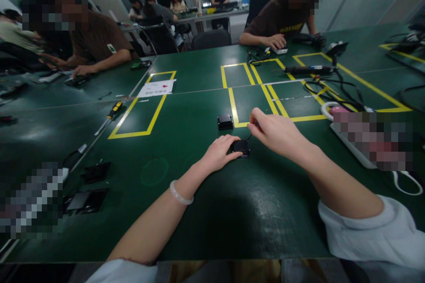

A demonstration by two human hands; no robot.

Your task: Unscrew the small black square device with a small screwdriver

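Observation:
My left hand (219,152) rests low over the green table, its thumb and fingers gripping a small black rectangular block (241,147). Above and to the right, the fingers of my right hand (274,130) are closed around a thin dark rod-like tool (249,137). Its lower end meets or nearly meets the block's right side; contact is too small to tell. Most of the tool is hidden in my fist. A second black block (225,121) stands just beyond my left fingers, touched by neither hand.
A yellow-and-black screwdriver (115,110) and a paper sheet (156,88) lie left. Black parts (86,200) sit nearer. At right are a black pen-shaped tool (308,70), cables and a pixelated object (372,141). Two people sit across the table (192,212).

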